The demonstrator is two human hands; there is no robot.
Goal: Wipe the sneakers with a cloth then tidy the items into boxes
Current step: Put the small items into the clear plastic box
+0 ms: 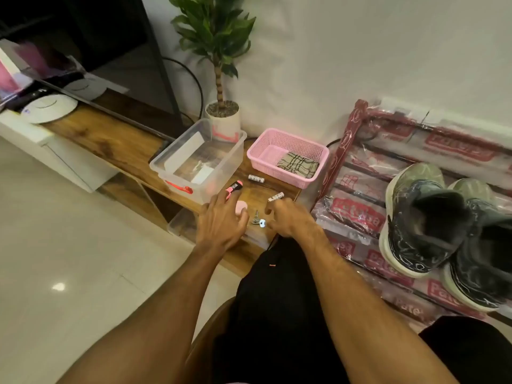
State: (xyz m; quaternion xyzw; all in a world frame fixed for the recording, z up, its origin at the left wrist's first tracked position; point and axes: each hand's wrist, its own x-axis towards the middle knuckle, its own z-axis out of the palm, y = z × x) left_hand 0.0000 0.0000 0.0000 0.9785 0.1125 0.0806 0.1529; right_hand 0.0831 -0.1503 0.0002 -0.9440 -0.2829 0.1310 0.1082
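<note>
Your sneakers (432, 225) sit as a pair at 3 o'clock from your hands, dark uppers with pale line patterns and thick off-white soles, toes pointing towards you. They stand on a rack (360, 212) wrapped in crinkled clear plastic; its red labels carry white lettering that begins "Pate", the rest too blurred to read.

At 12 o'clock from your right hand is the pink basket (257, 153), a lattice-sided plastic rectangle holding the folded checked cloth (297, 167). Just beside it at 9 o'clock stands the clear box (221, 173) with red latches; something pale and flat lies inside, which you cannot make out.

Both containers rest on the wooden shelf (116, 139), where the small items lie in front of them: a pink marker (235, 187), a pink round piece (240, 207), a metal key (255, 217) and two patterned tubes (256, 178).

Your left hand (220, 223) is spread flat, fingers straight, one fingertip on the marker and the thumb against the round piece. Your right hand (288, 218) has bent fingers, tips by the nearer tube; whether it pinches anything cannot be told.

A potted plant (221, 79) stands at 12 o'clock behind the box.
</note>
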